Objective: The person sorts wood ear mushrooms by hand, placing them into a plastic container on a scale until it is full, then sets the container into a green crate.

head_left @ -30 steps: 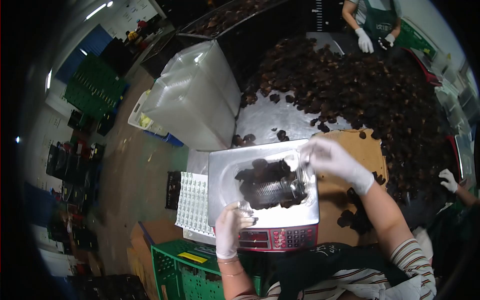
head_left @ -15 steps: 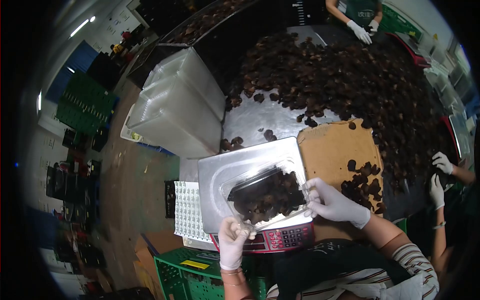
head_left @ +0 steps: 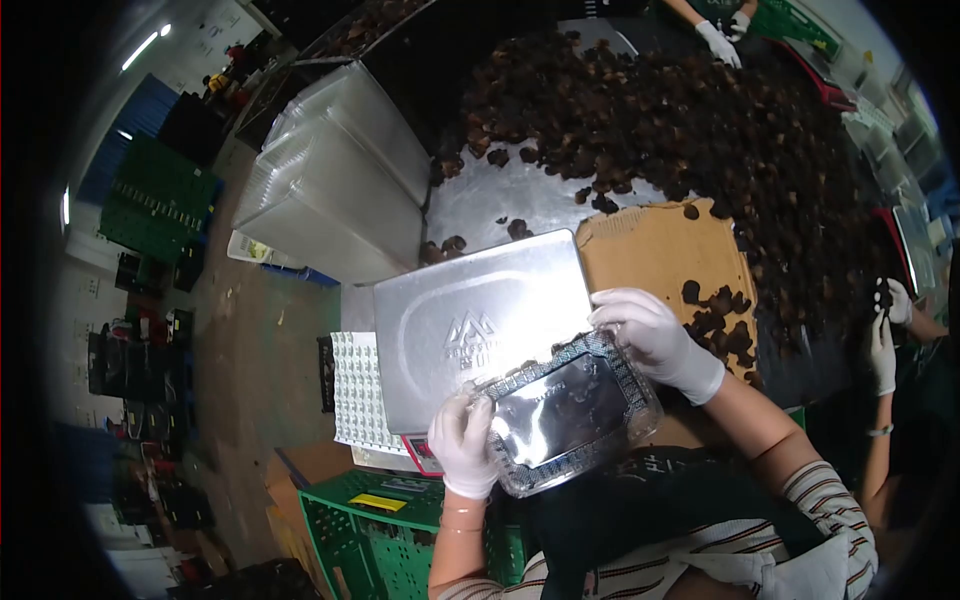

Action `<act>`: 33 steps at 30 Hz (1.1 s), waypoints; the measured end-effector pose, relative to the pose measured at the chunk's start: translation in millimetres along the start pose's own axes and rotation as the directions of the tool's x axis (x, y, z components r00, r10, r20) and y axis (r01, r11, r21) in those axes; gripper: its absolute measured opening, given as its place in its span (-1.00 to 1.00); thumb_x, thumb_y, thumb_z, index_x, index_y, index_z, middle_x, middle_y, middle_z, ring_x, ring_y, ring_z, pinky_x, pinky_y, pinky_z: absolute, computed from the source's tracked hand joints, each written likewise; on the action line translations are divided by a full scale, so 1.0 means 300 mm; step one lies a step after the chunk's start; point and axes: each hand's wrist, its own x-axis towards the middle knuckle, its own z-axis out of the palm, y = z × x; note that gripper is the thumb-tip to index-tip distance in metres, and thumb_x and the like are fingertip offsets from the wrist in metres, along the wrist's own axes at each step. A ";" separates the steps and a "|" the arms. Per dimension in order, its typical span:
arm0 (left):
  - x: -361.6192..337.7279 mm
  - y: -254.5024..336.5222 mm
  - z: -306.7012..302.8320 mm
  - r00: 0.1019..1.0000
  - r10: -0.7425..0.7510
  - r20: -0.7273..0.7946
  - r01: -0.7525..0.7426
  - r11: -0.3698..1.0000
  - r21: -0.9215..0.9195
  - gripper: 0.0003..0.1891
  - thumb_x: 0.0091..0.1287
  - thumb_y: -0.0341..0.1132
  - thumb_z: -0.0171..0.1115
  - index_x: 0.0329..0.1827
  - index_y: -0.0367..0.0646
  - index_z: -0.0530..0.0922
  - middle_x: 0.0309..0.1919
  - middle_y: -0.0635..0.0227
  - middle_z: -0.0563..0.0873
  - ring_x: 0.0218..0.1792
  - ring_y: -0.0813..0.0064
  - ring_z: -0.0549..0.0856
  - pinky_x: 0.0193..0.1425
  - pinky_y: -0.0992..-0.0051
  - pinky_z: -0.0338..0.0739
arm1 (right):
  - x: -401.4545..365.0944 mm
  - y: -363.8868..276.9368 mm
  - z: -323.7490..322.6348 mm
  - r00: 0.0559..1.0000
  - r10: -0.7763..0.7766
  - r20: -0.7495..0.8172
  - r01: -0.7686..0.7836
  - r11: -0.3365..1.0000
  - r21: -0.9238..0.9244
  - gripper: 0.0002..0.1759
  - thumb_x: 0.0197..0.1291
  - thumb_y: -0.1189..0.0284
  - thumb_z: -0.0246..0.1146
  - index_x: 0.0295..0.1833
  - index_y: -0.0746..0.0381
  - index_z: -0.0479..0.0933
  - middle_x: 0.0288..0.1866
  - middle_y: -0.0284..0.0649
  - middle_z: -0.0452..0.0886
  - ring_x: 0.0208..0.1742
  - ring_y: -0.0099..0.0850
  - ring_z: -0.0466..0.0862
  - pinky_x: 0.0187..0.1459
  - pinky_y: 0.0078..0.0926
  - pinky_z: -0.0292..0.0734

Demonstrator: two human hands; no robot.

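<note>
Both gloved hands grip a clear plastic clamshell box (head_left: 570, 415) in front of my apron, tilted so its shiny, reflective face shows. My left hand (head_left: 463, 445) pinches its left corner, while my right hand (head_left: 655, 340) has its fingers closed on the far right corner. Glare and the box's dark interior hide how much is inside. Just beyond the box, the bare metal plate of a scale (head_left: 490, 285) is stamped with a logo. The scale's red front panel (head_left: 422, 455) is mostly covered by the box and my left hand.
Dark mushroom-like pieces (head_left: 640, 120) are heaped across the metal table; some lie on cardboard (head_left: 640, 240). Stacked clear boxes (head_left: 340, 200) stand left, above a label sheet (head_left: 358, 390). A green crate (head_left: 370, 510) sits below. Other people's gloved hands (head_left: 882, 350) are at right and far back.
The box has come off the scale plate toward my body and tipped, with both hands still on it. The plate's logo now shows. The whole view has shifted slightly.
</note>
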 end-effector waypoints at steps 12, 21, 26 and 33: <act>-0.009 0.089 -0.229 0.980 -0.188 -0.064 0.115 0.800 -0.589 -0.44 0.15 -0.21 0.39 0.18 -0.23 0.42 0.01 0.09 0.62 0.01 0.06 0.62 0.15 0.09 0.50 | 0.047 -0.139 0.003 0.823 0.243 0.514 -0.475 0.790 0.387 -0.75 0.03 0.56 0.33 -0.15 0.30 0.50 -0.07 -0.11 0.65 0.06 -0.09 0.61 0.16 -0.26 0.48; -0.638 -0.136 -0.860 0.047 -0.935 -0.352 0.726 0.274 -0.631 -0.56 0.40 -0.09 0.18 0.24 -0.13 0.46 -0.07 0.43 0.63 -0.12 0.59 0.61 -0.12 0.51 0.49 | 0.090 -0.207 0.003 0.756 0.304 0.580 -0.535 0.797 0.280 -0.67 0.08 0.57 0.28 0.01 0.34 0.55 0.03 -0.07 0.63 0.12 -0.16 0.60 0.19 -0.30 0.45; -1.359 -0.164 -0.918 -0.384 -0.917 0.107 0.611 -0.339 -0.716 -0.69 0.31 -0.13 0.34 -0.01 -0.09 0.62 -0.23 0.40 0.73 -0.32 0.45 0.69 -0.22 0.39 0.59 | 0.088 -0.210 0.003 0.716 0.274 0.642 -0.514 0.829 0.220 -0.69 0.07 0.54 0.29 -0.02 0.33 0.55 0.01 -0.07 0.64 0.09 -0.17 0.61 0.16 -0.31 0.47; -1.184 0.029 -0.621 -0.430 -0.632 0.645 0.396 -0.774 -0.494 -0.35 0.36 0.17 0.17 0.28 -0.18 0.48 0.10 0.18 0.69 0.08 0.17 0.65 0.16 0.15 0.56 | 0.097 -0.228 0.009 0.719 0.259 0.645 -0.466 0.868 0.170 -0.70 0.07 0.53 0.28 -0.04 0.33 0.55 0.02 -0.07 0.64 0.07 -0.16 0.62 0.15 -0.30 0.47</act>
